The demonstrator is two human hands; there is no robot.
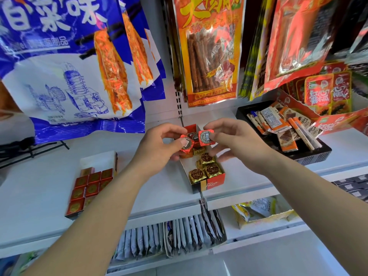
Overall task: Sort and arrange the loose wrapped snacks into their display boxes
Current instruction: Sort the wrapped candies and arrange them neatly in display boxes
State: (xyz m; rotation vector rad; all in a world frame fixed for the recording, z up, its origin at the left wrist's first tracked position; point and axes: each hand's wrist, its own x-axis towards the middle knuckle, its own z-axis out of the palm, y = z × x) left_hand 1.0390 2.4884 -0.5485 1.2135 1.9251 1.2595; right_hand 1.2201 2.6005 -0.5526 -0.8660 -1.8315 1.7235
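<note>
Head view.
- Held: left hand, fingers curled, thumb and forefinger pinching one red snack. A second red piece sits just behind it; whether it is also gripped cannot be told.
- Held: right hand, fingers curled, pinching one red snack by its edges, round label facing the camera. Both held snacks hang just beside each other over the back half of the box.
- Box, red and black, open-topped, on the white shelf: at least four gold snacks at its front end; more pieces lie under the hands, uncounted.
- Left box, near the left forearm: red squares in rows of three, about nine visible, the forearm covering some.
- Black tray, right: a loose heap of orange-and-white bars.
- Hanging above: blue-and-white bags, red-and-yellow packs.
- Lower shelf: grey sachets filed upright.
</note>
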